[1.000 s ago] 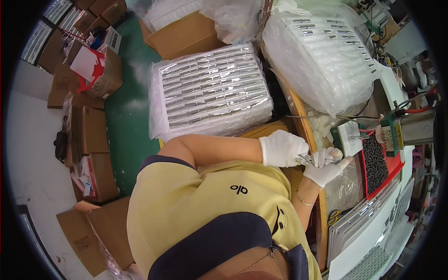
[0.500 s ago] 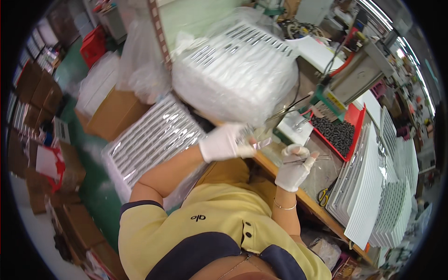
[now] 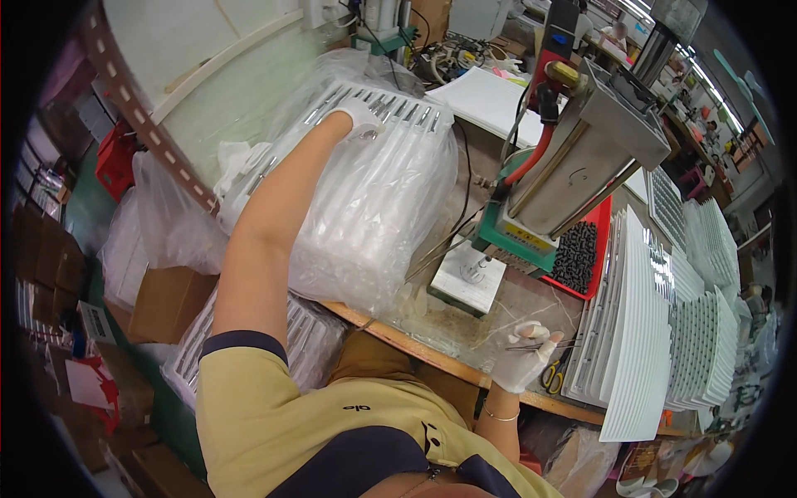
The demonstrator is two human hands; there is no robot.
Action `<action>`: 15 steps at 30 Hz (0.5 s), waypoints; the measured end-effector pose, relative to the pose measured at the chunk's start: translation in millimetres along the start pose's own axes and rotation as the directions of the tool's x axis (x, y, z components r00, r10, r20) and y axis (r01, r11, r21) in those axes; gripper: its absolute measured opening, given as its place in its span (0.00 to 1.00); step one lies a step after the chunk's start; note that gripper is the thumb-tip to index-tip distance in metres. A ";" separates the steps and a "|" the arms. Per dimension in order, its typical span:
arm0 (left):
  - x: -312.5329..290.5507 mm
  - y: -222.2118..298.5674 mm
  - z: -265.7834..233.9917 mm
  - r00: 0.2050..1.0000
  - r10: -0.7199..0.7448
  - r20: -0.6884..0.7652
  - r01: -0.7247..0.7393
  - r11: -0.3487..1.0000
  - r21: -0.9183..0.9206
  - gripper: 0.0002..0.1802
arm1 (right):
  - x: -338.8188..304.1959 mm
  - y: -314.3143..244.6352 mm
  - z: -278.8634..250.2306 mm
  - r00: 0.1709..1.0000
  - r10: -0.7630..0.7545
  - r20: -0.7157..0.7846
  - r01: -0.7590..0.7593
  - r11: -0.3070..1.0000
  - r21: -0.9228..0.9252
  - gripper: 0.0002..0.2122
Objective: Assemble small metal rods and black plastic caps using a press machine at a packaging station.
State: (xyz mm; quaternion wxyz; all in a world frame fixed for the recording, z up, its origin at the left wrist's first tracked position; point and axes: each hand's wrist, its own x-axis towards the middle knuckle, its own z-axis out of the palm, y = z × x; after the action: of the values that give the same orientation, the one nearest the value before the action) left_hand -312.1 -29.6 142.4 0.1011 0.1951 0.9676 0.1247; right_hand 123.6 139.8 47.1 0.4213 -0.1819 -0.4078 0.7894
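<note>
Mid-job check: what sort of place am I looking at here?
Probably a factory assembly workshop: a press-like machine stands on the bench beside a red bin of small black parts, and a plastic-wrapped stack holds shiny metal pieces.

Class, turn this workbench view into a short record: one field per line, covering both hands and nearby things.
Left hand: white-gloved, over silver metal pieces in a plastic-wrapped white tray stack; grip unclear
Right hand: white-gloved, holding thin metal rods
Equipment: grey-and-green metal machine near a white rectangular block
Container: red plastic tray holding small black pieces
Cutting tool: yellow-handled scissors, beside the right hand
Far right: thin white panels
</note>
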 end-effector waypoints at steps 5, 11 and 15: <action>27.3 21.2 16.1 0.990 0.087 0.110 -0.101 0.987 0.125 0.16 | 18.8 -5.5 -10.3 0.997 -0.024 -0.071 0.025 0.999 0.026 0.26; 11.5 40.3 9.3 0.981 0.039 0.188 -0.079 0.974 0.213 0.26 | 26.5 -4.9 -17.4 0.996 0.006 -0.084 0.002 0.996 0.093 0.26; 10.3 36.9 13.0 0.998 -0.006 -0.063 0.017 0.984 0.178 0.33 | 27.7 -5.3 -22.7 0.998 0.015 -0.067 -0.010 0.997 0.075 0.25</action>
State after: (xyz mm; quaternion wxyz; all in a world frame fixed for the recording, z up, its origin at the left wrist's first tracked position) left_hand -305.2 10.1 138.9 0.0535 0.1937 0.9786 0.0430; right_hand 124.7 175.1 39.3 0.4365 -0.1951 -0.3626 0.8000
